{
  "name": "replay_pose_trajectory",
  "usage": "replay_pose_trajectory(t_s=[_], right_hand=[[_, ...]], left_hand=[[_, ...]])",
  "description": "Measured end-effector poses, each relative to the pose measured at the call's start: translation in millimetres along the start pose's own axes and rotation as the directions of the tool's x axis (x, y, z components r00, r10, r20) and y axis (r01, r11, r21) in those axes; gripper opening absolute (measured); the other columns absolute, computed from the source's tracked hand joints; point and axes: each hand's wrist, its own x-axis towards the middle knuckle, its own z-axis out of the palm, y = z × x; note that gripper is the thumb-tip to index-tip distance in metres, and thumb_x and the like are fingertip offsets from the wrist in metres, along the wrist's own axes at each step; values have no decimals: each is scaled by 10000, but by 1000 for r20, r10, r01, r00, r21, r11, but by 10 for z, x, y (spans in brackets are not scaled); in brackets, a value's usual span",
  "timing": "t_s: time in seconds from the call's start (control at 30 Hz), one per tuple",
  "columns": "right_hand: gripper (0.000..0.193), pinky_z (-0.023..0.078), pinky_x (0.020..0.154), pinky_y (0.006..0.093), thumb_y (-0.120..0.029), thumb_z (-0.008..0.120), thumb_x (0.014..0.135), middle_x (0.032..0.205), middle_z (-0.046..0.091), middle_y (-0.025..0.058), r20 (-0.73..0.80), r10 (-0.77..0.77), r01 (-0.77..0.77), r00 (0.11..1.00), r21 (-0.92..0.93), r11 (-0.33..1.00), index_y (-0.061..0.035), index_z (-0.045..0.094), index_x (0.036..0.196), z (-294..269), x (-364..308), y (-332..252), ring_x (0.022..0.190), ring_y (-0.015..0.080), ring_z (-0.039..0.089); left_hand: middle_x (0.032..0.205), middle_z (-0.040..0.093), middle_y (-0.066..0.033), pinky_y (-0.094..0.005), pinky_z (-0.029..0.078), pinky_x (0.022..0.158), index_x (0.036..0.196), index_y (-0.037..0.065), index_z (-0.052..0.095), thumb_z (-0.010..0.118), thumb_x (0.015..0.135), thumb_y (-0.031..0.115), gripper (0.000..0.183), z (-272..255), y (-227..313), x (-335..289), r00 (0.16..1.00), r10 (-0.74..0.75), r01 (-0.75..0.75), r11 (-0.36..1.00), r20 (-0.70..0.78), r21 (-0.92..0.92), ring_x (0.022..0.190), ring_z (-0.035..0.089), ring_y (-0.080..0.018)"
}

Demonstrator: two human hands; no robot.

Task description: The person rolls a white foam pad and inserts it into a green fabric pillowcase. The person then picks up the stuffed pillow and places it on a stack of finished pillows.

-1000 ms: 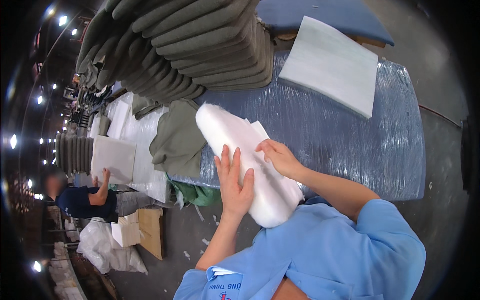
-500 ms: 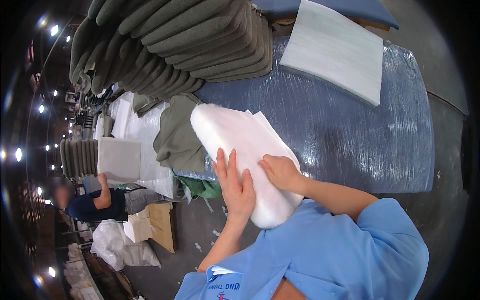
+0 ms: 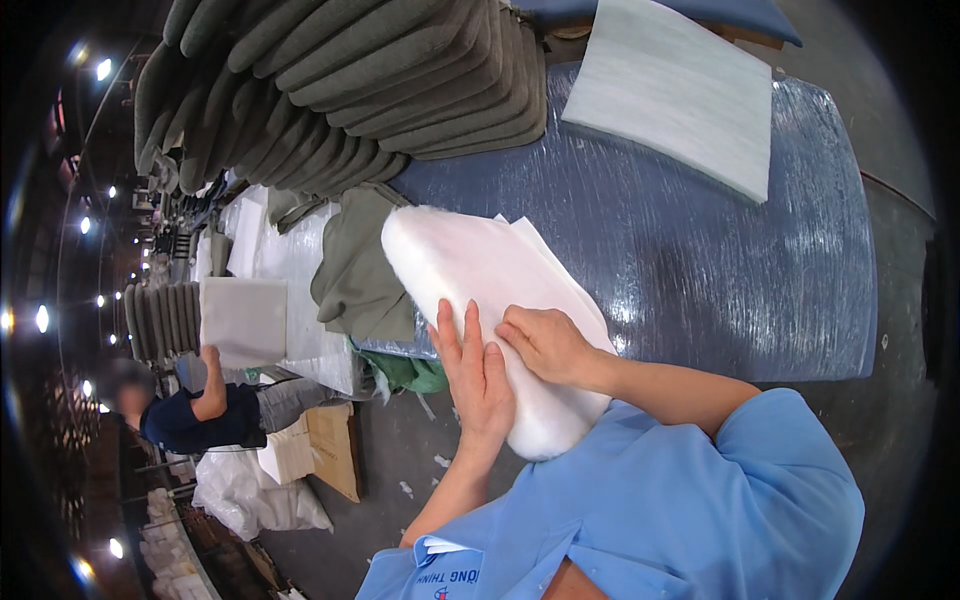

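A thick white cushion pad [image 3: 470, 245] with fluffy fibre wadding along its rounded edges leans at a slant against my body, over the edge of the blue table. My left hand [image 3: 473, 385] lies flat on its broad face, fingers stretched and slightly spread. Just to the right, my right hand [image 3: 545, 345] is closed, its fingers bent and pressed together on the wadding; its fingertips are partly hidden. Behind the pad, thin white flaps [image 3: 530, 235] stick out. A crumpled grey-green fabric cover [image 3: 360, 270] lies beside the pad's far left corner.
Grey-green cushions [image 3: 430, 90] stand stacked at the back left. A white wadding sheet [image 3: 680, 95] lies on the plastic-wrapped blue table [image 3: 740, 270]. Farther left, a co-worker [image 3: 205, 410] holds a white square pad [image 3: 245, 320]. Below are a cardboard box [image 3: 333, 450] and plastic bags [image 3: 255, 495].
My right hand has slid a little left across the pad, closer to my left hand. My left hand and the pad have barely moved. The view has shifted slightly.
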Motion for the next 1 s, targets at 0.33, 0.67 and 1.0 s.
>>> replay_pose_trajectory(t_s=[0.33,0.67,1.0], right_hand=[[260,522,784,475,-308,592,1078,888,710,208,-103,272,-245,957,218,945,-51,614,1042,-14,-15,466,855,375,699],[301,520,777,530,-346,569,1078,898,726,220,-97,118,-123,988,-40,992,-49,589,1118,90,258,488,859,442,703],[225,521,724,477,-262,590,1067,884,715,214,-50,97,-86,994,198,977,-39,622,1051,-83,226,-17,803,402,706]], left_hand=[[1745,216,-229,-517,79,1317,1581,-18,463,433,1042,79,548,-21,-37,-81,999,-37,37,999,3,5,1627,148,-421],[1747,215,-229,-510,59,1320,1592,-15,451,429,1045,82,557,8,13,-5,1000,-15,15,1000,10,12,1632,150,-397],[1747,220,-225,-514,76,1316,1601,-17,438,421,1045,85,566,32,15,-25,1000,-6,6,1000,11,-2,1632,151,-387]])
